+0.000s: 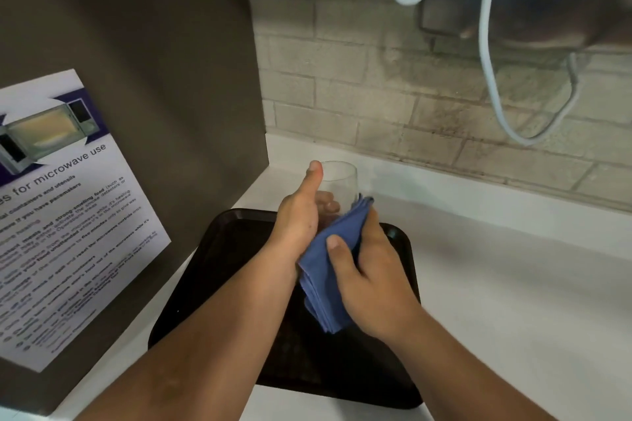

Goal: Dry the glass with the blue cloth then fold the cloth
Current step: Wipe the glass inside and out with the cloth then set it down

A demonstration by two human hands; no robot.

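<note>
The glass [337, 186] is clear and smooth, standing upright or nearly so, its open rim at the top, and the fingers of the left hand [298, 215] show through its wall. That hand is wrapped around the glass from the left side, thumb stretched up along the near wall almost to the rim, fingers curled behind it. The blue cloth [328, 270] is a soft, folded wad with its layered edges showing at both ends; its upper end presses against the lower right side of the glass, and its lower end hangs down past the heel of the right hand [367, 278]. The right hand is clamped on the cloth, thumb across the front and fingers behind, just to the right of and below the left hand, the two nearly touching. Both hands are held above a dark tray [236, 243] whose rounded rim shows to the left of the left hand and to the right of the right hand. To the right of the right hand the white counter [506, 284] lies open. Close to the left of the left hand stands a dark appliance side [154, 79] carrying a microwave notice [68, 215]. Beyond the hands is a tiled wall [376, 85], and a pale cable [489, 55] hangs above, out of focus.
</note>
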